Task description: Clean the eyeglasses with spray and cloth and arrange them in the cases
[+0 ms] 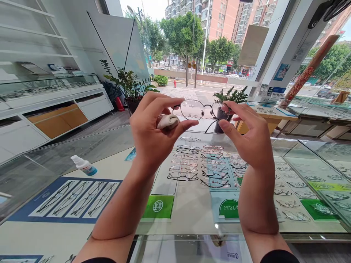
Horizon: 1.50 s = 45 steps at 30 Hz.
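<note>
A pair of thin dark-framed glasses (207, 106) is held up in front of me, above the glass counter. My left hand (156, 126) pinches the left lens rim between thumb and fingers, and a bunched pale cloth (168, 121) is tucked in the same hand. On the other side, my right hand (251, 133) has its thumb and index finger at the right lens rim. One temple arm hangs down behind the frame, between my hands.
Rows of glasses (184, 176) lie in the glass display counter (189, 223) below. A white spray bottle (84, 165) stands on the left, near a blue display mat (22, 216). Potted plants (131, 86) stand beyond, before the street.
</note>
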Available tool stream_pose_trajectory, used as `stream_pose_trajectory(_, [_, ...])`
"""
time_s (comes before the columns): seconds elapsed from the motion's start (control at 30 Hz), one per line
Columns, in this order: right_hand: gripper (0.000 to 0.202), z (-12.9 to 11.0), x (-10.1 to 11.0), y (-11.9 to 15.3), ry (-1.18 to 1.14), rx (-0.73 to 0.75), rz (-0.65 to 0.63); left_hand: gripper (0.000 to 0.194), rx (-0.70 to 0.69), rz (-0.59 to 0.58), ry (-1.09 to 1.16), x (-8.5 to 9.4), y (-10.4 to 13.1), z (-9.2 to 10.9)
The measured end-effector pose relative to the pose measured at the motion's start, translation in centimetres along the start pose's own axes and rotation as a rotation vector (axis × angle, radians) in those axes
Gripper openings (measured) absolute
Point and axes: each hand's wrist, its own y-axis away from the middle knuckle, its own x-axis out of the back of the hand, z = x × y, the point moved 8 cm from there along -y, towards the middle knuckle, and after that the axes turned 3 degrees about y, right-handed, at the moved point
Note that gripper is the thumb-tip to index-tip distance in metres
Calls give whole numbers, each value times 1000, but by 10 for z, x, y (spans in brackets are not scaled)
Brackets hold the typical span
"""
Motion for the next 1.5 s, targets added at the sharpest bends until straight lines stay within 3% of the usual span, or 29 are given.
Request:
stream_pose_trajectory(0.47, [47, 2, 0, -1, -10, 4, 6, 49, -9, 0, -27, 0, 0, 2])
stream_pose_trajectory(0.73, [47, -3, 4, 0, -2, 9, 98, 56, -21, 5, 42, -2, 0, -9])
stream_pose_trajectory(0.9, [47, -16, 4, 4, 95, 29, 222, 46, 52, 5, 92, -5, -1, -18])
stream_pose_trajectory(1.07, [45, -27, 5, 6, 155, 95, 287, 67, 100, 34, 107, -7, 2, -25])
stream_pose_trajectory(1.37, [58, -22, -3, 5, 152, 67, 229, 62, -32, 199, -22, 1, 10, -10])
stream_pose_trajectory(1.5, [58, -19, -4, 5, 56, 30, 215, 64, -54, 199, -38, 1, 11, -9])
